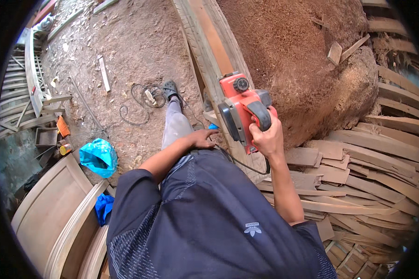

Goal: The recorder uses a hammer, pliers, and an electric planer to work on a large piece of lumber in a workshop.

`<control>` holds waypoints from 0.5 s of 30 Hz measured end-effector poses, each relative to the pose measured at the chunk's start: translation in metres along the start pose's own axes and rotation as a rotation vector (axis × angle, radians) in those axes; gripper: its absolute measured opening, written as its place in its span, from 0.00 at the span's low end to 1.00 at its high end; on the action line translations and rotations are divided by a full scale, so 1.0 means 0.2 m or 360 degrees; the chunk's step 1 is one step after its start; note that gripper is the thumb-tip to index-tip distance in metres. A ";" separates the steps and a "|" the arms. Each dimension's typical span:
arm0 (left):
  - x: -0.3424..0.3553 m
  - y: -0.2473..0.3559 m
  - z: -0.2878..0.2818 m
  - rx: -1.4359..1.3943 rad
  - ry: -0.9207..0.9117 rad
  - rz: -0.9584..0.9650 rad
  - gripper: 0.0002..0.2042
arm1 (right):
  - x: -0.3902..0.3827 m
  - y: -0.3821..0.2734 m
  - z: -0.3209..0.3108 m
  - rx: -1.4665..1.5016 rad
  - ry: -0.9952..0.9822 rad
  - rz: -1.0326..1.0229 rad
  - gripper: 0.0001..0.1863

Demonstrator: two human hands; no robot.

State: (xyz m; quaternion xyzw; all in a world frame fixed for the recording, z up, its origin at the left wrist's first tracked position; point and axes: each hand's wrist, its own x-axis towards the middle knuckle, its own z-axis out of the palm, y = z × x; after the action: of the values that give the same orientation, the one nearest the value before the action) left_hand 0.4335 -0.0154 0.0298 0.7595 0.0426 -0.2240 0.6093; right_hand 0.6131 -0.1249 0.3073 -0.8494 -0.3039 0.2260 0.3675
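Observation:
My right hand (pixel 268 138) is wrapped round the black rear handle of a red electric planer (pixel 239 107). The planer sits on a long wooden beam (pixel 239 59), over a reddish-brown board (pixel 213 35) that runs along the beam. A black power cord (pixel 242 163) loops below the tool, near my right wrist. My left hand (pixel 201 139) rests at my upper thigh, holding nothing, with its fingers stretched out. The planer's underside and blade are hidden.
Wood shavings (pixel 284 51) heap right of the beam. Stacked planks (pixel 358 172) lie at lower right. Coiled cable (pixel 146 96) lies by my foot. A light-blue bag (pixel 98 157), an orange container (pixel 63 125) and panelled wooden doors (pixel 51 204) stand at left.

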 end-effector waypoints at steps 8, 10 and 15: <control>0.07 0.00 0.00 -0.0006 -0.0182 0.0003 0.35 | 0.34 -0.08 0.10 -0.0139 -0.0006 -0.0004 0.17; 0.02 0.02 -0.05 -0.0062 -0.0220 -0.0070 0.32 | 0.41 -0.11 0.12 -0.0155 -0.0032 -0.0016 0.18; -0.07 -0.16 -0.07 -0.0166 0.0067 -0.0193 0.27 | 0.63 -0.26 0.22 -0.0137 0.0008 -0.0129 0.16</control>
State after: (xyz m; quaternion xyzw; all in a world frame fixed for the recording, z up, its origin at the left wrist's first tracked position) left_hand 0.4142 0.0083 0.0073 0.7273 0.1131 -0.2420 0.6322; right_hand 0.6590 0.0103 0.2992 -0.8519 -0.3467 0.1956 0.3402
